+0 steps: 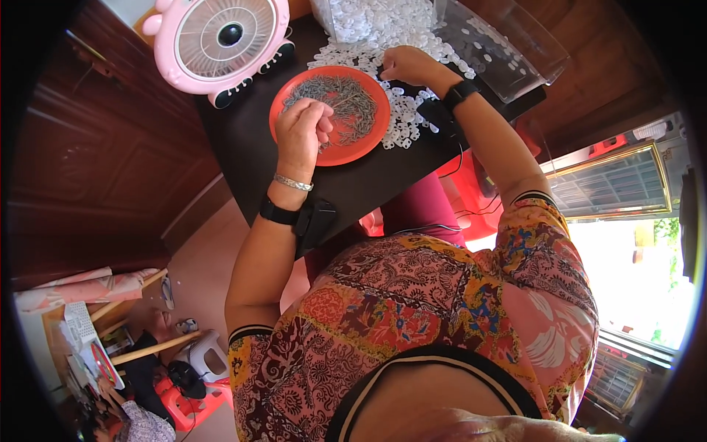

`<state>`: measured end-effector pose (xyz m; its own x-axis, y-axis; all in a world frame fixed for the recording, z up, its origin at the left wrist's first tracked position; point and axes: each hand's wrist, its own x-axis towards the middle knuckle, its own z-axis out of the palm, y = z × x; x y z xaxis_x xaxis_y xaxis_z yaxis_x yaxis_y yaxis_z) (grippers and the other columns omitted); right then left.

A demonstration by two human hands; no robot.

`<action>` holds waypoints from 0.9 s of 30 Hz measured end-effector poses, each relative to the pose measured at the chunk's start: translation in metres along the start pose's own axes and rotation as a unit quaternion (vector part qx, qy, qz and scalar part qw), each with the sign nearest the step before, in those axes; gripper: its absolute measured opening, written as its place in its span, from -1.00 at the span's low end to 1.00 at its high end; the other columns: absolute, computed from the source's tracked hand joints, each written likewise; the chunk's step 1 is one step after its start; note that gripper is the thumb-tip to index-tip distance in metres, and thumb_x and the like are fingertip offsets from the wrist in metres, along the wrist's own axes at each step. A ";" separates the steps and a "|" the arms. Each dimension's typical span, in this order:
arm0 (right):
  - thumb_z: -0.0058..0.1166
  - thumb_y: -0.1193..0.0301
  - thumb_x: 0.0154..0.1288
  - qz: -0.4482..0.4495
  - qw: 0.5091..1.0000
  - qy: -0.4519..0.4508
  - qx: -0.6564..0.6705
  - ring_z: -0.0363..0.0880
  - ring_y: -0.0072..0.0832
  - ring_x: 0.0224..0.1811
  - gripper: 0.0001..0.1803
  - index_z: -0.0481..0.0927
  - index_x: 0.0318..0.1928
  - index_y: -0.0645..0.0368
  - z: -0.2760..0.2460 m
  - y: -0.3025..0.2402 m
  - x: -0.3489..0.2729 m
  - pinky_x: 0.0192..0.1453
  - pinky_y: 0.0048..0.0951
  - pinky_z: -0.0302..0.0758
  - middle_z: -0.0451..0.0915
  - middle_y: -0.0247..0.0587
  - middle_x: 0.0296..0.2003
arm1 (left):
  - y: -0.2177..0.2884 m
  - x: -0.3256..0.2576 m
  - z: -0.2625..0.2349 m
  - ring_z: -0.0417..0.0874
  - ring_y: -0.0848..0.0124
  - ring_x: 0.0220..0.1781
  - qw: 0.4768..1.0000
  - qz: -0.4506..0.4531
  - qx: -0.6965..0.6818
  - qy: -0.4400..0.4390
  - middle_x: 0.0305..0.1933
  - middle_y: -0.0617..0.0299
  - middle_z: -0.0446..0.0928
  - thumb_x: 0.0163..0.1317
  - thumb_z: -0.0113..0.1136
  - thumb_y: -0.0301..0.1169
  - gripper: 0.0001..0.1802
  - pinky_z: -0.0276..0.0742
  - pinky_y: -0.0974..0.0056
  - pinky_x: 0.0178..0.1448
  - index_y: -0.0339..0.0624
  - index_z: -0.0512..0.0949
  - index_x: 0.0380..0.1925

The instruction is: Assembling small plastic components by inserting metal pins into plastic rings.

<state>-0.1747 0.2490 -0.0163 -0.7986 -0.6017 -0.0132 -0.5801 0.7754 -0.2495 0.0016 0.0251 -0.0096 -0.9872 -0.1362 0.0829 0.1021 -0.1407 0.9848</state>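
A round red plate (335, 155) on the dark table holds a loose heap of thin grey metal nails or pins (353, 103). Over its left side is my left hand (303, 127), fingers curled in and the thumb side up; whatever they may hold is hidden. Small flat white plastic pieces with holes (401, 118) lie spread to the right of the plate and behind it. My right hand (412, 66) is over them, its fingers bent together and pointing left. Anything between those fingertips is too small to make out.
A pink fan (230, 35) stands at the back left of the table (250, 166). Clear plastic bins (508, 55) are at the back right, one heaped with white pieces. At the lower left, another person (140, 420) sits near a red stool (195, 409).
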 end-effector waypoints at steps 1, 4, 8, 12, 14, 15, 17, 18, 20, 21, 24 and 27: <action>0.22 0.27 0.04 -0.014 0.999 0.023 0.024 0.57 -0.27 -0.38 -0.75 0.57 -0.38 0.19 0.000 0.001 -0.003 -0.27 -0.30 0.46 0.59 -0.15 -0.46 | 0.002 0.000 0.000 0.36 0.60 -0.69 1.000 -0.001 -0.006 -0.002 -0.64 0.27 0.45 0.24 0.00 -0.41 -0.76 0.26 0.51 -0.60 -0.30 0.55 -0.52; 0.23 0.32 0.08 0.006 0.986 0.048 0.157 0.57 -0.44 -0.44 -0.77 0.58 -0.32 0.20 -0.003 -0.004 -0.010 -0.35 -0.42 0.47 0.59 -0.23 -0.45 | 0.009 -0.001 0.001 0.35 0.60 -0.70 1.000 -0.001 -0.013 0.000 -0.65 0.27 0.45 0.25 0.00 -0.41 -0.76 0.25 0.51 -0.60 -0.29 0.55 -0.52; 0.17 0.39 0.19 0.001 0.901 0.049 0.430 0.56 -0.65 -0.45 -0.78 0.58 -0.21 0.27 -0.023 -0.056 -0.028 -0.38 -0.61 0.51 0.60 -0.32 -0.40 | 0.010 -0.001 0.002 0.35 0.60 -0.70 1.000 -0.005 -0.019 0.005 -0.65 0.28 0.45 0.25 0.00 -0.38 -0.79 0.23 0.51 -0.62 -0.26 0.54 -0.45; 0.15 0.42 0.22 -0.032 0.866 0.012 0.498 0.58 -0.63 -0.41 -0.78 0.58 -0.19 0.30 -0.028 -0.118 -0.037 -0.30 -0.60 0.54 0.61 -0.31 -0.38 | 0.011 -0.002 0.000 0.35 0.60 -0.70 0.999 -0.020 -0.035 -0.005 -0.64 0.27 0.45 0.26 0.00 -0.35 -0.80 0.23 0.50 -0.63 -0.23 0.52 -0.43; 0.15 0.43 0.22 -0.076 0.855 0.021 0.513 0.57 -0.64 -0.35 -0.79 0.58 -0.19 0.29 -0.022 -0.133 -0.038 -0.23 -0.59 0.53 0.61 -0.31 -0.37 | 0.014 -0.001 0.001 0.35 0.60 -0.69 0.998 -0.033 -0.046 -0.005 -0.62 0.29 0.44 0.27 -0.01 -0.35 -0.80 0.22 0.50 -0.63 -0.22 0.50 -0.45; 0.15 0.43 0.22 -0.076 0.854 0.020 0.515 0.57 -0.64 -0.35 -0.79 0.58 -0.19 0.29 -0.020 -0.136 -0.037 -0.23 -0.59 0.53 0.61 -0.31 -0.37 | 0.013 0.000 0.000 0.35 0.60 -0.69 0.998 -0.035 -0.045 -0.004 -0.62 0.29 0.44 0.27 -0.01 -0.35 -0.80 0.22 0.50 -0.63 -0.22 0.50 -0.45; 0.15 0.45 0.21 -0.110 0.892 0.082 0.431 0.55 -0.65 -0.29 -0.80 0.58 -0.19 0.29 -0.015 -0.140 -0.037 -0.16 -0.60 0.50 0.60 -0.31 -0.35 | 0.011 0.002 -0.003 0.35 0.60 -0.68 0.999 -0.011 -0.051 0.010 -0.61 0.30 0.43 0.27 -0.02 -0.34 -0.79 0.22 0.51 -0.62 -0.21 0.49 -0.48; 0.15 0.45 0.21 -0.110 0.891 0.081 0.433 0.55 -0.65 -0.29 -0.80 0.58 -0.19 0.29 -0.014 -0.141 -0.037 -0.16 -0.60 0.50 0.60 -0.31 -0.35 | 0.011 0.002 -0.004 0.35 0.60 -0.68 0.999 -0.013 -0.050 0.011 -0.61 0.30 0.43 0.27 -0.02 -0.34 -0.79 0.22 0.51 -0.62 -0.21 0.49 -0.48; 0.15 0.47 0.20 -0.109 0.870 0.056 0.478 0.53 -0.66 -0.26 -0.82 0.58 -0.20 0.30 -0.015 -0.142 -0.039 -0.12 -0.61 0.48 0.60 -0.32 -0.35 | 0.012 0.001 -0.004 0.35 0.60 -0.67 0.997 -0.007 -0.073 0.026 -0.61 0.31 0.42 0.27 -0.02 -0.35 -0.79 0.23 0.52 -0.61 -0.20 0.48 -0.49; 0.15 0.47 0.20 -0.109 0.869 0.054 0.479 0.53 -0.66 -0.26 -0.82 0.58 -0.20 0.30 -0.016 -0.142 -0.040 -0.12 -0.61 0.48 0.60 -0.32 -0.35 | 0.012 0.002 -0.005 0.35 0.60 -0.67 0.997 -0.009 -0.073 0.027 -0.61 0.31 0.42 0.27 -0.02 -0.35 -0.79 0.23 0.52 -0.61 -0.20 0.48 -0.49; 0.15 0.49 0.18 -0.097 0.861 0.039 0.499 0.54 -0.66 -0.28 -0.82 0.58 -0.21 0.30 -0.018 -0.143 -0.042 -0.12 -0.61 0.48 0.59 -0.33 -0.35 | 0.014 0.002 -0.007 0.37 0.60 -0.65 0.997 -0.004 -0.080 0.011 -0.60 0.32 0.43 0.26 0.00 -0.37 -0.80 0.24 0.52 -0.60 -0.19 0.48 -0.50; 0.15 0.49 0.18 -0.084 0.862 0.041 0.498 0.54 -0.66 -0.27 -0.82 0.58 -0.22 0.30 -0.019 -0.144 -0.039 -0.12 -0.61 0.48 0.59 -0.33 -0.35 | 0.017 0.002 -0.007 0.40 0.61 -0.63 0.997 -0.007 -0.073 0.015 -0.58 0.33 0.45 0.26 0.01 -0.36 -0.81 0.25 0.53 -0.60 -0.19 0.48 -0.48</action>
<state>-0.0631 0.1648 0.0390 -0.7487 -0.6426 0.1626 -0.2965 0.1053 -0.9492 0.0026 0.0160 0.0061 -0.9847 -0.1625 0.0627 0.1076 -0.2843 0.9527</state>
